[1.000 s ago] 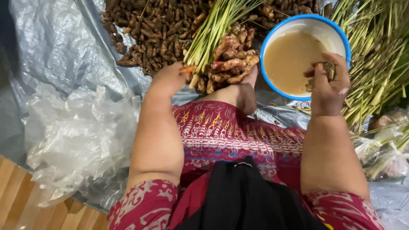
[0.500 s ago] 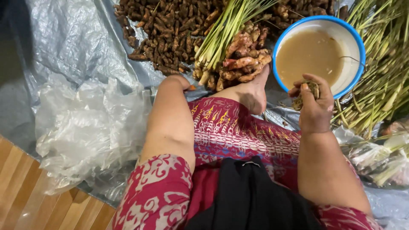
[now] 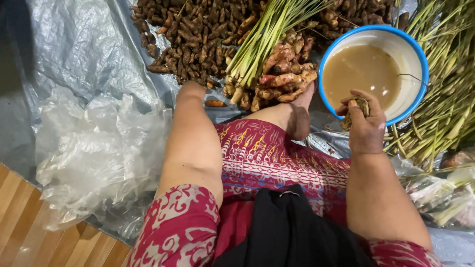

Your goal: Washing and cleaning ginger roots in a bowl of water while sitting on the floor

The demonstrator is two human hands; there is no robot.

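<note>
My right hand (image 3: 367, 129) is closed around a small muddy root piece (image 3: 360, 106), held at the near rim of a white bowl with a blue rim (image 3: 418, 54) that contains murky brown water (image 3: 361, 74). My left hand (image 3: 190, 91) rests knuckles-down on the grey tarp (image 3: 74, 54), its fingers hidden beneath it. It sits beside a small orange root (image 3: 215, 103), just short of a pile of dark brown roots (image 3: 198, 34). Pinkish knobbly roots (image 3: 282, 74) and a bundle of lemongrass stalks (image 3: 262, 39) lie between my hands.
Crumpled clear plastic bags (image 3: 94, 158) lie at the left on the tarp. More lemongrass (image 3: 445, 109) is heaped at the right, with bagged stalks below it. My bare foot (image 3: 297, 118) touches the pinkish roots. Wooden floor (image 3: 24, 232) shows at the bottom left.
My left hand has pulled back from the pinkish roots and come down on the tarp to their left. My right hand has moved from over the bowl to its near rim, still gripping the root piece.
</note>
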